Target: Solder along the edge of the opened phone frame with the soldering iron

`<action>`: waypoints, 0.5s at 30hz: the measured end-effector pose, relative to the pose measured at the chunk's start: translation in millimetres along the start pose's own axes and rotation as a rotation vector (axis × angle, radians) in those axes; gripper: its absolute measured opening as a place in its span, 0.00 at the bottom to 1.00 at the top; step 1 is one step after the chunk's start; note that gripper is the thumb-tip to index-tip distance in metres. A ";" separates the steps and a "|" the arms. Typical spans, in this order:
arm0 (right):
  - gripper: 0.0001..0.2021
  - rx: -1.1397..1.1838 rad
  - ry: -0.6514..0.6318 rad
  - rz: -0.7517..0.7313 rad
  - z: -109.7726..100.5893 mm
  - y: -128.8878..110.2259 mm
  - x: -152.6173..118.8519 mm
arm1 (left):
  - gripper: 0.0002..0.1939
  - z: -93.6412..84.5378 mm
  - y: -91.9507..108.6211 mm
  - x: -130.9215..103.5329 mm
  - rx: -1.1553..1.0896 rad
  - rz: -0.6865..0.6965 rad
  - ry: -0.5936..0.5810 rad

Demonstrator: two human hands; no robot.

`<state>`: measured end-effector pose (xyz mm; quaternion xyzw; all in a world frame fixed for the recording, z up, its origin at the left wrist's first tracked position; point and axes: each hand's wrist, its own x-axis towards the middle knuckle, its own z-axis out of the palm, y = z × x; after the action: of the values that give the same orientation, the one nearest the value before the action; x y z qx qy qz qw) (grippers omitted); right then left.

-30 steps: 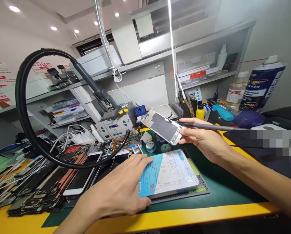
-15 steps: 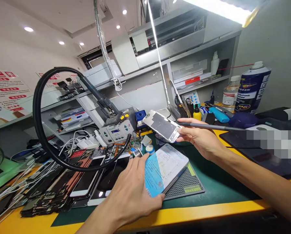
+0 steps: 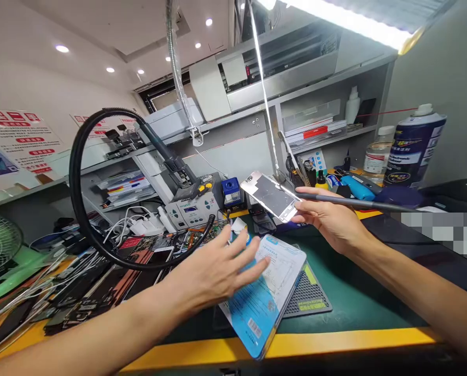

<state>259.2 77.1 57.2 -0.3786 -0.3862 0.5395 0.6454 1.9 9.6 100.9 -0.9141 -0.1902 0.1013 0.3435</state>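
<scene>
Head view: since half a second ago the flat blue-and-white printed package (image 3: 265, 292) has swung round on the green bench mat (image 3: 347, 305), and its near corner now juts past the yellow table edge (image 3: 335, 342), lying partly over the black ribbed rubber pad (image 3: 310, 295). The left hand (image 3: 213, 269), which earlier gripped the package's side, now has its fingers spread loose over the top, holding nothing. The right hand (image 3: 329, 219) stays raised, thumb and fingers pinching the end of a thin rectangular phone screen panel (image 3: 275, 196), glossy with a metallic back, beside a slim dark grey rod (image 3: 359, 203).
</scene>
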 end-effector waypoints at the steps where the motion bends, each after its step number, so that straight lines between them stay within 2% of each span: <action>1: 0.12 -0.002 0.004 -0.003 -0.2 0.5 0.6 | 0.28 1.0 3.4 4.0 0.024 0.089 0.016; 3: 0.12 -0.009 0.007 -0.003 -0.6 2.2 1.6 | 0.30 2.5 10.4 12.8 0.054 0.227 0.037; 7: 0.10 -0.027 0.016 -0.003 -2.3 6.3 4.2 | 0.29 4.1 14.7 29.4 0.078 0.382 0.075; 15: 0.07 -0.022 0.004 -0.014 -7.7 8.8 10.2 | 0.30 5.4 -4.5 39.9 -0.063 0.580 0.124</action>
<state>263.9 87.8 47.0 -0.3841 -0.3937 0.5298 0.6456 35.1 32.6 97.7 -0.9449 0.0974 0.1331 0.2829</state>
